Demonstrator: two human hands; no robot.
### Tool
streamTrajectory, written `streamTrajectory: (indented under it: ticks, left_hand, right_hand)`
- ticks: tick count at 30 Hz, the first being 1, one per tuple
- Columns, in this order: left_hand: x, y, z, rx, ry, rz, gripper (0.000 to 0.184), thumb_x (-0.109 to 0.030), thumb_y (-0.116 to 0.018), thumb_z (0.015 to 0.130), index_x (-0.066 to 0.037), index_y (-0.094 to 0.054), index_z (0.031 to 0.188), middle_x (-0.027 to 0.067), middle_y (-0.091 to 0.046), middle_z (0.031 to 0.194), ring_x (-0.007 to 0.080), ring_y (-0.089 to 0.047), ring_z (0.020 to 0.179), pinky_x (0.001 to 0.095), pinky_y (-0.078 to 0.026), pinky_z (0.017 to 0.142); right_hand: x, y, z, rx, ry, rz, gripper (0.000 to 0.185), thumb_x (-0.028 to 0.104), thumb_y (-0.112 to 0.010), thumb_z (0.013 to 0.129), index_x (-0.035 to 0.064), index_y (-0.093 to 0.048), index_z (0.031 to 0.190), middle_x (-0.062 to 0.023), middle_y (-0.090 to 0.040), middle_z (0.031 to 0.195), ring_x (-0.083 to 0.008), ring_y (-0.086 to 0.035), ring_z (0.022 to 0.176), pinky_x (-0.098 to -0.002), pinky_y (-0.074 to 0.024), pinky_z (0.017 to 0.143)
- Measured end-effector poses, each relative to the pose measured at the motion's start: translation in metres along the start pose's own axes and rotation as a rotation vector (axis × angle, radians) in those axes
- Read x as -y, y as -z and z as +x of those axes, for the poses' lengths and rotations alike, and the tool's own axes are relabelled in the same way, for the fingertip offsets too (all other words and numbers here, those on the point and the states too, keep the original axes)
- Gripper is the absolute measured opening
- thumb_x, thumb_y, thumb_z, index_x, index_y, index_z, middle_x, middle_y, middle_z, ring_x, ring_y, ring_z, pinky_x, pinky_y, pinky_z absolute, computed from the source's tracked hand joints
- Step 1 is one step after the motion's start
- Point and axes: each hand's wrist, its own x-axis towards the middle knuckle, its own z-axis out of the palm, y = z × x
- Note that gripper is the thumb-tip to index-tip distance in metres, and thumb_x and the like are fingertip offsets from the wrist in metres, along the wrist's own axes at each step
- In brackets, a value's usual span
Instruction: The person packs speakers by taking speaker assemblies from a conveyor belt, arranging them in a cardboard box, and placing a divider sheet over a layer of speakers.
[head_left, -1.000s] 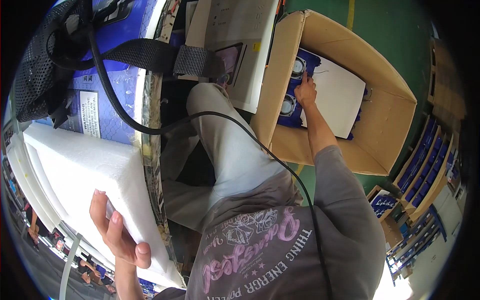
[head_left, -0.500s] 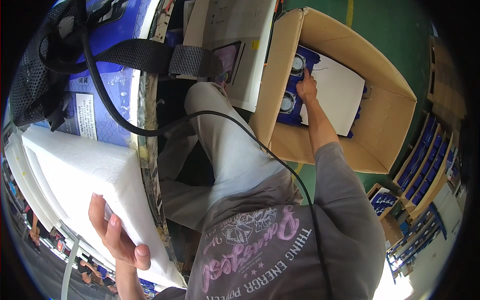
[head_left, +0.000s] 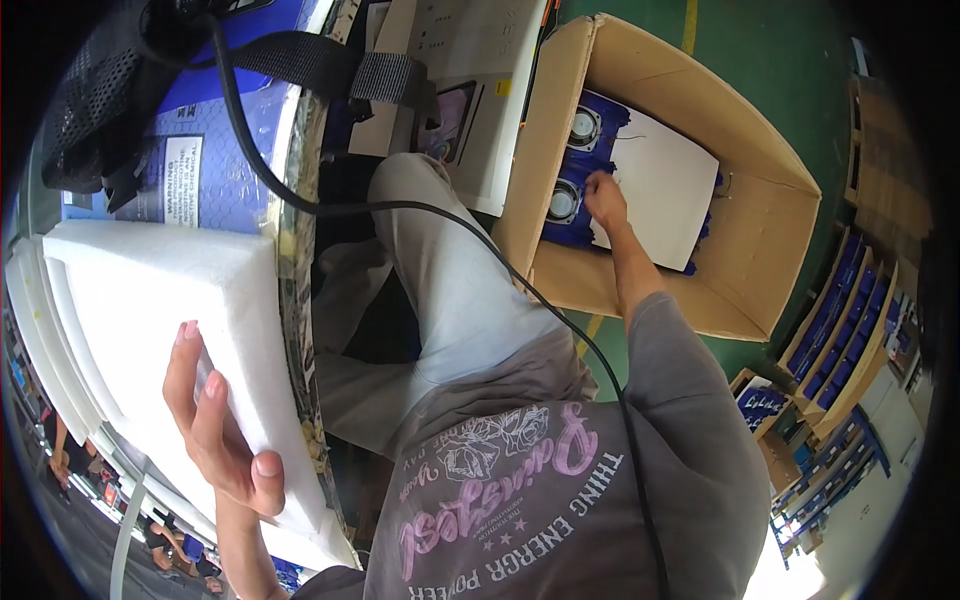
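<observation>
My right hand (head_left: 606, 203) reaches into a cardboard box (head_left: 755, 215) on the right, with its fingers curled closed. It is at the edge of a white sheet (head_left: 664, 190), beside the lower of two round speakers (head_left: 564, 201). The other speaker (head_left: 585, 128) sits above it, and blue material (head_left: 603, 110) shows around both. Whether anything is between those fingers is hidden. On the left, my left hand (head_left: 222, 440) is open, fingers spread and nothing in them. It is over or against a white foam block (head_left: 160, 290); contact is unclear.
A black cable (head_left: 430, 206) runs across my lap and shirt. Near my knee stands a large printed carton (head_left: 480, 100). A black strap (head_left: 300, 58) and mesh bag (head_left: 95, 115) lie on a blue surface at upper left. Racks with blue parts (head_left: 850, 325) stand right; other people are at lower left.
My right hand has moved from the upper speaker down toward the lower one, and its extended finger is now curled. My left hand sits slightly higher in view, still open.
</observation>
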Motion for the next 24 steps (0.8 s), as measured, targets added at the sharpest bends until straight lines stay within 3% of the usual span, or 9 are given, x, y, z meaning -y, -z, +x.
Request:
streamTrajectory:
  ticks: [2, 10, 11, 12, 13, 14, 17, 21, 24]
  left_hand:
    - [0.000, -0.001, 0.002, -0.007, -0.005, 0.002, 0.059, -0.048, -0.044, 0.092, -0.017, -0.043, 0.142, 0.0296, -0.039, 0.143, 0.0450, -0.037, 0.135, 0.0593, -0.031, 0.108]
    - [-0.007, 0.001, 0.011, -0.008, -0.032, 0.006, 0.059, -0.047, -0.043, 0.096, -0.007, -0.046, 0.139, 0.0309, -0.042, 0.141, 0.0455, -0.040, 0.132, 0.0534, -0.033, 0.108]
    - [-0.006, 0.001, 0.013, -0.024, -0.063, -0.007, 0.059, -0.045, -0.044, 0.095, -0.003, -0.048, 0.136, 0.0318, -0.043, 0.139, 0.0453, -0.041, 0.130, 0.0525, -0.033, 0.107]
    - [-0.008, 0.002, 0.015, -0.021, -0.063, -0.004, 0.058, -0.043, -0.045, 0.094, -0.001, -0.050, 0.134, 0.0322, -0.044, 0.138, 0.0452, -0.042, 0.129, 0.0520, -0.033, 0.107]
    - [-0.012, 0.004, 0.017, -0.022, -0.065, 0.000, 0.057, -0.042, -0.046, 0.093, 0.000, -0.051, 0.132, 0.0325, -0.044, 0.137, 0.0452, -0.043, 0.128, 0.0515, -0.033, 0.106]
    - [-0.015, 0.005, 0.019, -0.043, -0.069, -0.001, 0.055, -0.039, -0.047, 0.091, 0.002, -0.054, 0.127, 0.0322, -0.046, 0.136, 0.0454, -0.044, 0.126, 0.0510, -0.033, 0.106]
    - [-0.020, 0.012, 0.019, 0.019, -0.032, 0.014, 0.058, -0.043, -0.046, 0.092, -0.001, -0.053, 0.132, 0.0271, -0.043, 0.142, 0.0425, -0.039, 0.133, 0.0507, -0.029, 0.110]
    - [-0.030, 0.017, 0.024, -0.013, -0.052, -0.001, 0.058, -0.038, -0.050, 0.086, 0.001, -0.054, 0.129, 0.0256, -0.045, 0.141, 0.0415, -0.042, 0.128, 0.0483, -0.029, 0.108]
    - [-0.033, 0.017, 0.025, -0.062, -0.090, -0.006, 0.054, -0.030, -0.055, 0.082, -0.003, -0.056, 0.129, 0.0215, -0.048, 0.139, 0.0391, -0.046, 0.127, 0.0454, -0.031, 0.105]
  right_hand:
    - [-0.005, 0.003, -0.020, 0.217, 0.053, -0.206, 0.026, 0.016, -0.057, 0.084, 0.0058, -0.063, 0.107, -0.0176, -0.065, 0.106, -0.0346, -0.063, 0.099, -0.0426, -0.0502, 0.088]
    - [-0.029, -0.023, -0.022, 0.401, 0.054, -0.179, 0.030, 0.019, -0.052, 0.079, 0.0050, -0.071, 0.099, -0.0213, -0.067, 0.107, -0.0379, -0.063, 0.104, -0.0444, -0.0503, 0.091]
    - [-0.039, -0.034, -0.017, 0.359, 0.108, -0.197, 0.027, 0.023, -0.053, 0.080, 0.0052, -0.071, 0.089, -0.0195, -0.069, 0.100, -0.0370, -0.065, 0.095, -0.0445, -0.0520, 0.086]
    - [-0.103, -0.114, 0.022, 0.390, 0.126, -0.280, 0.032, 0.024, -0.051, 0.077, 0.0026, -0.073, 0.088, -0.0234, -0.067, 0.104, -0.0397, -0.064, 0.101, -0.0465, -0.0494, 0.091]
    - [-0.102, -0.115, 0.030, 0.486, -0.047, -0.208, 0.039, 0.028, -0.051, 0.078, 0.0014, -0.071, 0.098, -0.0241, -0.065, 0.112, -0.0397, -0.061, 0.108, -0.0460, -0.0478, 0.094]
    - [-0.087, -0.107, 0.012, 0.127, -0.068, 0.074, 0.044, 0.028, -0.054, 0.079, -0.0011, -0.066, 0.110, -0.0262, -0.063, 0.117, -0.0404, -0.058, 0.114, -0.0448, -0.0464, 0.097]
    - [-0.049, -0.066, -0.010, 0.161, -0.481, 0.618, 0.020, 0.020, -0.056, 0.081, 0.0010, -0.062, 0.077, -0.0114, -0.060, 0.066, -0.0255, -0.056, 0.053, -0.0398, -0.0453, 0.045]
    - [-0.007, -0.030, -0.023, 0.190, -0.793, 0.910, 0.037, 0.023, -0.059, 0.087, 0.0003, -0.053, 0.115, -0.0168, -0.058, 0.099, -0.0263, -0.058, 0.077, -0.0409, -0.0515, 0.071]
    - [-0.013, -0.030, -0.015, 0.206, -0.848, 1.111, 0.048, 0.021, -0.058, 0.088, 0.0009, -0.046, 0.130, -0.0172, -0.058, 0.110, -0.0290, -0.060, 0.089, -0.0441, -0.0524, 0.078]
